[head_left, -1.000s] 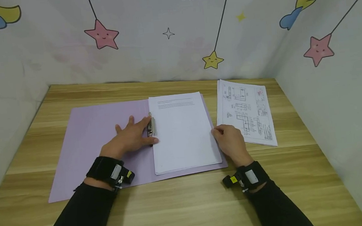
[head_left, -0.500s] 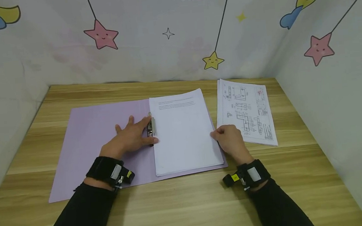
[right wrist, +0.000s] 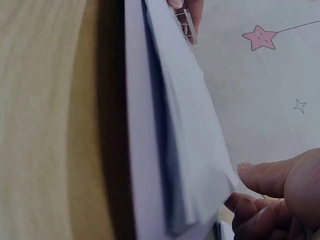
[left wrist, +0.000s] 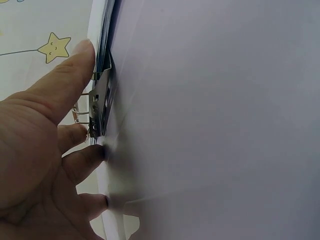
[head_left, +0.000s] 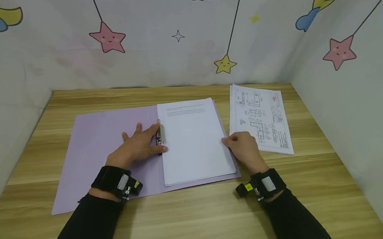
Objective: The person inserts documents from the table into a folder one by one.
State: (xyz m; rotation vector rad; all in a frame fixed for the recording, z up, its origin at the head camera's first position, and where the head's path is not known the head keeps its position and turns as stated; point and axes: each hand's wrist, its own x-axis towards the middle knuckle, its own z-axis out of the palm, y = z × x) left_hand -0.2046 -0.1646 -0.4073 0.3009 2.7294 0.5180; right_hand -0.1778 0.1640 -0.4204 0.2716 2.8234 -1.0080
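Observation:
A lilac folder (head_left: 98, 136) lies open on the wooden table, a stack of white paper (head_left: 195, 145) on its right half. The top sheet has a few lines of print near its upper edge. Along the stack's left edge sits a metal clip (head_left: 159, 136). My left hand (head_left: 134, 148) rests there with fingers spread, the thumb on the paper's left margin and the index finger at the clip's far end. At the stack's right edge, my right hand (head_left: 244, 149) pinches paper (right wrist: 200, 150) between thumb and fingers; how many sheets cannot be told.
Sheets with technical drawings (head_left: 262, 119) lie to the right of the folder, close to my right hand. White walls with printed stars (head_left: 225, 63) stand behind and at the sides of the wooden table (head_left: 192, 220).
The top paper's far right corner rose and shifted slightly, then settled back down. My right hand has moved slightly left with the edge. The left hand stays in place.

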